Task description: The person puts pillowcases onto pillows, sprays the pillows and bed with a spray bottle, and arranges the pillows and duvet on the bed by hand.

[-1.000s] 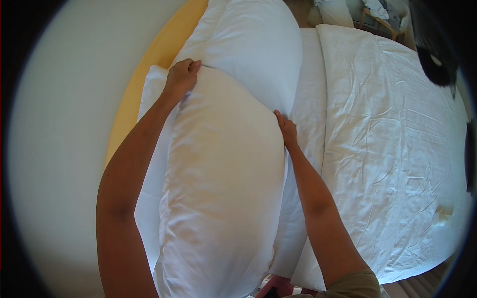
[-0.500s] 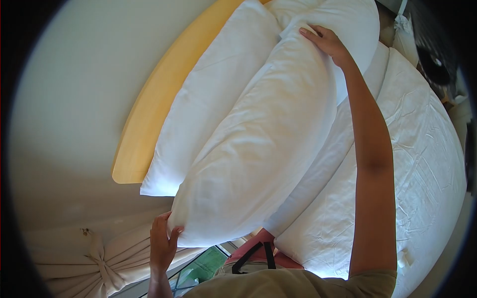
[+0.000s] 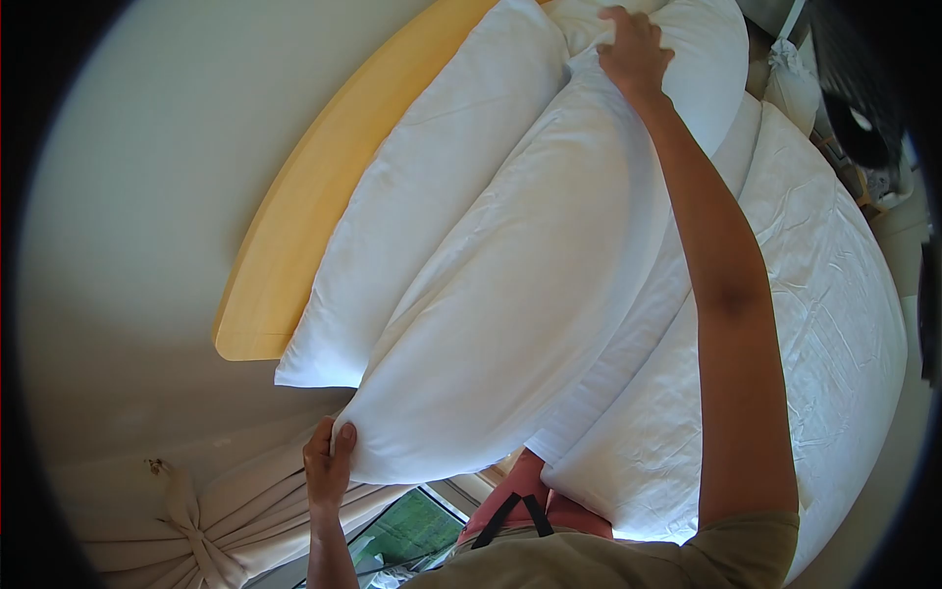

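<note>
A plump white pillow (image 3: 500, 285) leans lengthwise over the bed, its near corner at the lower left. My left hand (image 3: 329, 463) grips that corner, thumb on the front and fingers behind. At the pillow's far end, my right hand (image 3: 636, 57) is over the fabric with its fingers bent and apart; whether the fingertips touch the cloth is hard to see. Behind lies a second white pillow (image 3: 412, 196), against the yellow wooden headboard (image 3: 285, 236). More white bedding is under my right hand.
A wrinkled white duvet (image 3: 805, 324) covers the bed on the right. The plain wall (image 3: 147, 196) is at left. A tied beige curtain (image 3: 191, 525) hangs at lower left beside a window (image 3: 412, 525). A dark object (image 3: 859, 108) stands at upper right.
My right hand has come off the pillow's far corner, shifting up and left with its fingers spreading. My left hand keeps its hold, and the pillow's front looks smoother and wider.
</note>
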`<action>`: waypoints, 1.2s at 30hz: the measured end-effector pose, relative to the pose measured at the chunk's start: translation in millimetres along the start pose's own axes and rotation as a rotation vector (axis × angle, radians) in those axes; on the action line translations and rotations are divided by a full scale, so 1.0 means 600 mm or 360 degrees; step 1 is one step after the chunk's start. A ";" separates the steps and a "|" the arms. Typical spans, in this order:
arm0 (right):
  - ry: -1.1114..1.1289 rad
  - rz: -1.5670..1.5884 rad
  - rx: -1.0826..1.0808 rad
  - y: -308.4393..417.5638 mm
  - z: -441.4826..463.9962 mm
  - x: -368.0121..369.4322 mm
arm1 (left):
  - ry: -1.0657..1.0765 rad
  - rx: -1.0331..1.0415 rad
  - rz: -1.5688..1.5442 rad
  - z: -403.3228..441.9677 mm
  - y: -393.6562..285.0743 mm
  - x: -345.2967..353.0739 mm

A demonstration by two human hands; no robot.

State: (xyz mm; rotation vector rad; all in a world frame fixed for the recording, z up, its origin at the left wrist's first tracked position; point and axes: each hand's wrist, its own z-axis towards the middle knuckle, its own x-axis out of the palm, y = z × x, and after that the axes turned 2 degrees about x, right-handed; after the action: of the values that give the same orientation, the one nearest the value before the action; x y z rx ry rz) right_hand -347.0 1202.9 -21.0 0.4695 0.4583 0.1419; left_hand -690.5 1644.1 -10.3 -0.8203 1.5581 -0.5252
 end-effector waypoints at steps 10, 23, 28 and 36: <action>0.3117 -0.0123 -0.1366 0.223 -0.175 -0.042 | 0.0551 0.0472 0.0482 0.031 -0.087 0.026; 0.0004 0.0627 0.1249 -0.022 -0.491 -0.352 | 0.0546 0.0955 0.0566 0.227 -0.269 0.147; 0.0924 0.0592 0.1168 0.118 -0.765 -0.418 | 0.0275 0.0880 0.0640 0.432 -0.474 0.415; 0.0983 0.0835 0.0956 0.123 -0.782 -0.379 | -0.0085 0.1004 0.0983 0.590 -0.486 0.466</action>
State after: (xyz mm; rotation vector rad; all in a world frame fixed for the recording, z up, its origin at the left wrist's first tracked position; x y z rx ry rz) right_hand -765.6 1404.4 -269.4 1.1452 0.9857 0.6786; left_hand -288.1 1289.5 -35.9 0.1318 1.3813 -0.4834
